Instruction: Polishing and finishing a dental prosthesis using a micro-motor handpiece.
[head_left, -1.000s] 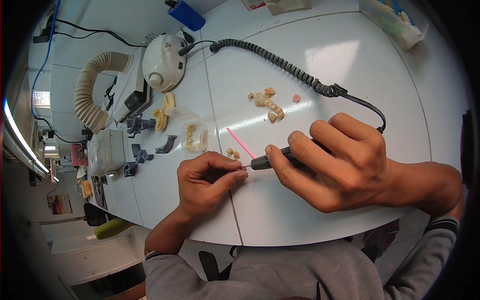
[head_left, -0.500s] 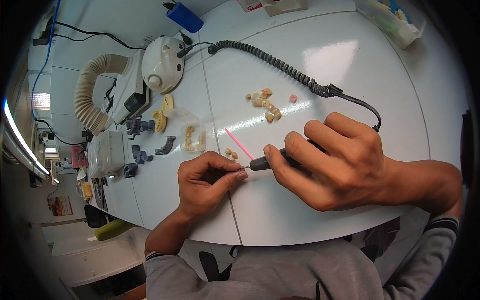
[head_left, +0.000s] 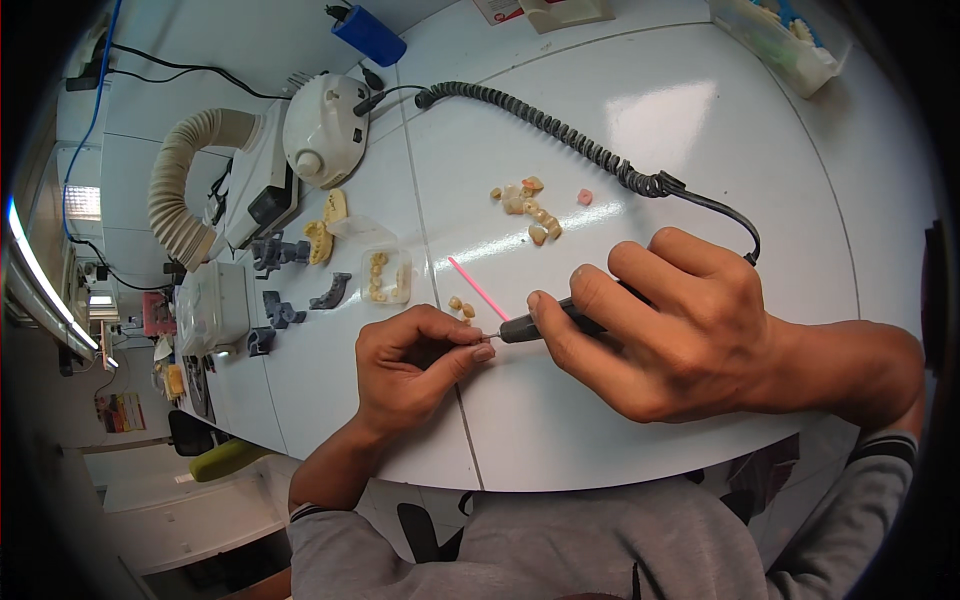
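A black rotary handpiece [head_left: 522, 328] is gripped in my right hand [head_left: 675, 335], its thin metal bit pointing left. My left hand [head_left: 415, 362] pinches thumb against forefinger right at the tip of that bit; whatever sits between the fingertips is too small and covered to name. Just beyond those fingertips lie a few small tooth-coloured pieces [head_left: 461, 306]. A thin pink stick [head_left: 478, 288] rests on the white table between the two hands. Farther off is a loose cluster of tooth-coloured and pinkish pieces [head_left: 530, 208], with a single pink piece [head_left: 585, 197] to its right.
A coiled black cord [head_left: 540, 120] runs from the handpiece to a white motor unit [head_left: 326, 130]. A small clear box [head_left: 386, 275] holds tooth pieces. Grey dental models [head_left: 283, 310] and a yellow model [head_left: 322, 235] stand at left, near a ribbed hose [head_left: 180, 180]. A plastic tub [head_left: 785, 45] stands far right.
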